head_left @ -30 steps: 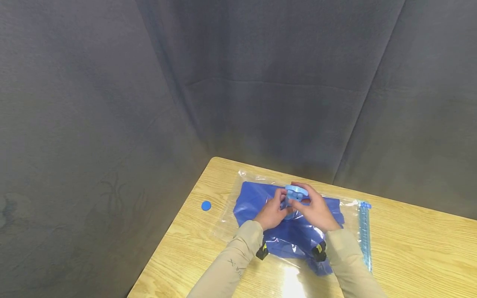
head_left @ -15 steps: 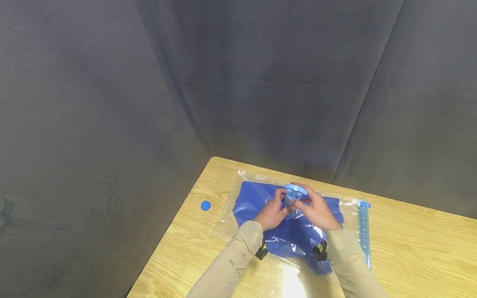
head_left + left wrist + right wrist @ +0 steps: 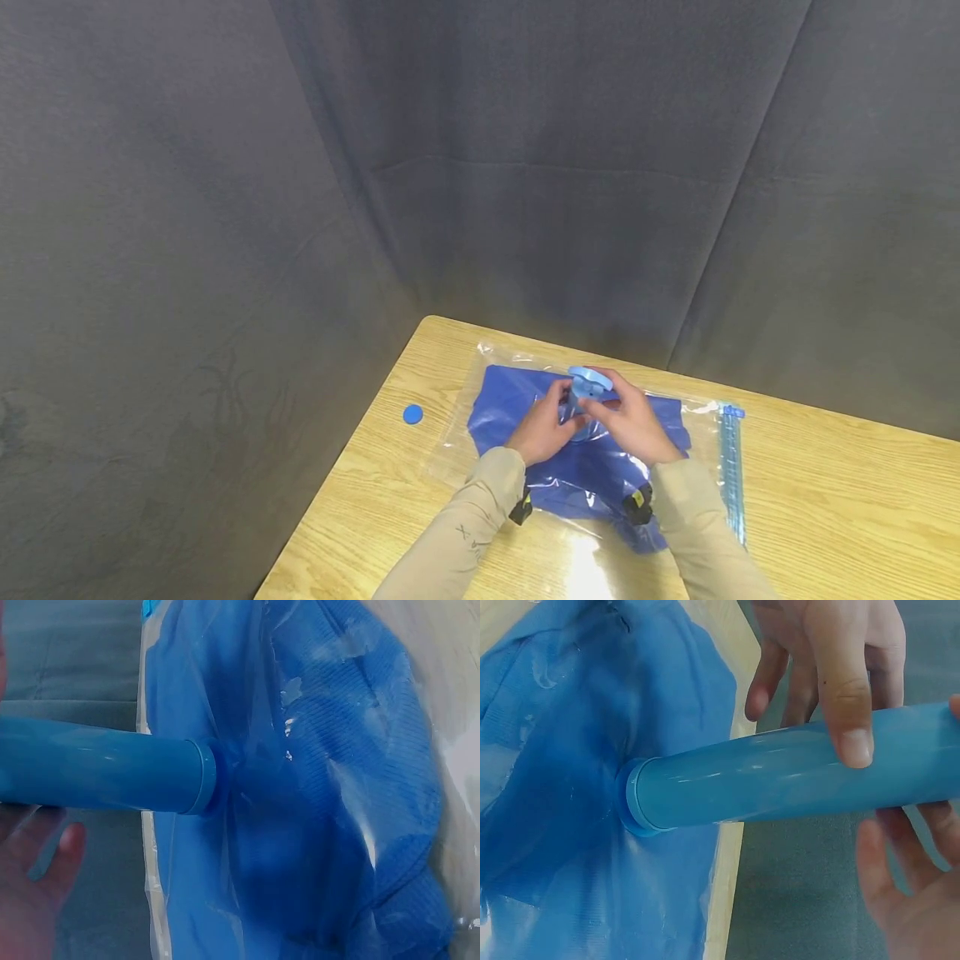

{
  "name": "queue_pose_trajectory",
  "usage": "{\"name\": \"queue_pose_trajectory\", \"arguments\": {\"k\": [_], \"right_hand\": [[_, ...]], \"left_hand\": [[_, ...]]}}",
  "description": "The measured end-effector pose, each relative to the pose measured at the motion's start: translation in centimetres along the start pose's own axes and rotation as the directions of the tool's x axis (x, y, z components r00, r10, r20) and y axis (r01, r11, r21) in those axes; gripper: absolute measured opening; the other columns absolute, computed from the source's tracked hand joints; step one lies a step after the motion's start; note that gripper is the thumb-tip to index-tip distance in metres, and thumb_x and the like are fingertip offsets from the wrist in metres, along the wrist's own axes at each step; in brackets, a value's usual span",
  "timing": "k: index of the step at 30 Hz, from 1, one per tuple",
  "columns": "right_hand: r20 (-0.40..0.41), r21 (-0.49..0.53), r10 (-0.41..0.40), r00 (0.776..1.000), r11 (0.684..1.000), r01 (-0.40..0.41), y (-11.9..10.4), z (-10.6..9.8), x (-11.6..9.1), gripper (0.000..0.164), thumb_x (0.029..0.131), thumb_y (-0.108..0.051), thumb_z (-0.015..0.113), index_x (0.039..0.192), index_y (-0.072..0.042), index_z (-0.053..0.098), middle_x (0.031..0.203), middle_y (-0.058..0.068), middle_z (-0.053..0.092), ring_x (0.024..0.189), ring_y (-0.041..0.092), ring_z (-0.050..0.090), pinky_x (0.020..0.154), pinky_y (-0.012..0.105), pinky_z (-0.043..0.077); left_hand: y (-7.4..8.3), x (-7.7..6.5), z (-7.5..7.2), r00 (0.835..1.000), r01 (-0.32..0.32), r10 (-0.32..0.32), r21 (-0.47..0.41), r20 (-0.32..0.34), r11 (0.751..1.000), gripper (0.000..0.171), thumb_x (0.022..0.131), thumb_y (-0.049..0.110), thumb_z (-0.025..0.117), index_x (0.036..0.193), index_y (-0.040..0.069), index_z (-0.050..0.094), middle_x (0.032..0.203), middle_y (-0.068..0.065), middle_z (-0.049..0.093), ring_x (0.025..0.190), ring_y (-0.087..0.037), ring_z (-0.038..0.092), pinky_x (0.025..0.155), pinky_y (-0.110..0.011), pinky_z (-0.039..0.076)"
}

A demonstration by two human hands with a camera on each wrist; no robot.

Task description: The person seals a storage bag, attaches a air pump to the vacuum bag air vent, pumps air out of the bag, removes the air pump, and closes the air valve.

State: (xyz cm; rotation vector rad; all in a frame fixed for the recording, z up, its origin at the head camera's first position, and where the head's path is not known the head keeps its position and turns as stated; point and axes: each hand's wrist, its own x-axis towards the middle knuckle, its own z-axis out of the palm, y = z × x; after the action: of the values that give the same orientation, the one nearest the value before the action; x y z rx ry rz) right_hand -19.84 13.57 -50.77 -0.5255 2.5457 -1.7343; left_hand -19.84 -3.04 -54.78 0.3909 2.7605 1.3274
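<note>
A light-blue hand pump (image 3: 590, 385) stands on a clear plastic storage bag (image 3: 703, 433) with blue ribbed cloth (image 3: 352, 787) inside. Its cylinder (image 3: 765, 776) meets a round blue valve (image 3: 634, 799) on the bag's face. My left hand (image 3: 542, 432) holds the cylinder, thumb on the near side and fingers behind. Higher up, just under the wide handle (image 3: 590, 377), my right hand (image 3: 633, 425) grips the pump between thumb and fingers. In the right wrist view both hands are around the cylinder, whose upper end runs out of the frame.
A round blue cap (image 3: 412, 414) lies on the wooden table (image 3: 840, 483) left of the bag. Along the bag's right edge runs a blue zip strip (image 3: 732, 475) with a slider (image 3: 735, 412) at its far end. Grey curtains (image 3: 555, 208) hang behind and to the left.
The pump's handle has shifted slightly left and up, with the right hand moving along. My left hand has drifted a little left. Bag and cap stay in place.
</note>
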Motion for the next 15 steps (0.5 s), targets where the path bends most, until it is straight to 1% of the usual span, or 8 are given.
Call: {"name": "queue_pose_trajectory", "arguments": {"k": [3,7,11,15], "right_hand": [[-0.01,0.001,-0.004,1.0,1.0,0.004,-0.11,0.05,-0.08,0.046,0.089,-0.012,0.067,0.133,-0.007,0.053,0.123,0.022,0.062,0.097,0.035,0.068,0.085,0.044,0.056],[-0.028,-0.015,-0.012,1.0,1.0,0.012,-0.19,0.16,-0.1,0.046,0.09,-0.012,0.067,0.133,-0.006,0.053,0.122,0.023,0.063,0.096,0.036,0.069,0.083,0.046,0.056],[-0.049,-0.066,-0.031,0.998,0.997,0.027,-0.24,0.26,-0.04,0.045,0.089,-0.013,0.068,0.131,-0.006,0.054,0.119,0.024,0.064,0.093,0.038,0.07,0.081,0.046,0.057],[-0.064,-0.097,-0.062,0.996,0.994,0.055,-0.31,0.36,0.02,0.045,0.088,-0.013,0.07,0.129,-0.003,0.054,0.117,0.026,0.065,0.094,0.04,0.07,0.08,0.046,0.057]], "left_hand": [[-0.17,0.07,0.03,1.0,-0.008,0.008,0.018,-0.014,1.0,0.056,0.091,0.034,0.064,0.138,0.015,0.041,0.133,-0.009,0.06,0.124,-0.022,0.056,0.104,-0.037,0.044],[-0.22,0.12,-0.02,1.0,-0.006,0.006,0.024,-0.016,1.0,0.057,0.09,0.031,0.066,0.139,0.016,0.042,0.132,-0.006,0.061,0.124,-0.02,0.057,0.104,-0.036,0.044],[-0.14,0.1,-0.05,1.0,-0.008,0.009,0.04,-0.022,0.999,0.057,0.089,0.032,0.067,0.138,0.015,0.043,0.131,-0.006,0.062,0.123,-0.02,0.057,0.104,-0.036,0.045],[-0.09,0.22,-0.09,0.999,0.005,-0.003,0.06,-0.037,0.998,0.057,0.087,0.032,0.068,0.136,0.015,0.045,0.129,-0.007,0.064,0.121,-0.02,0.06,0.103,-0.034,0.046]]}}
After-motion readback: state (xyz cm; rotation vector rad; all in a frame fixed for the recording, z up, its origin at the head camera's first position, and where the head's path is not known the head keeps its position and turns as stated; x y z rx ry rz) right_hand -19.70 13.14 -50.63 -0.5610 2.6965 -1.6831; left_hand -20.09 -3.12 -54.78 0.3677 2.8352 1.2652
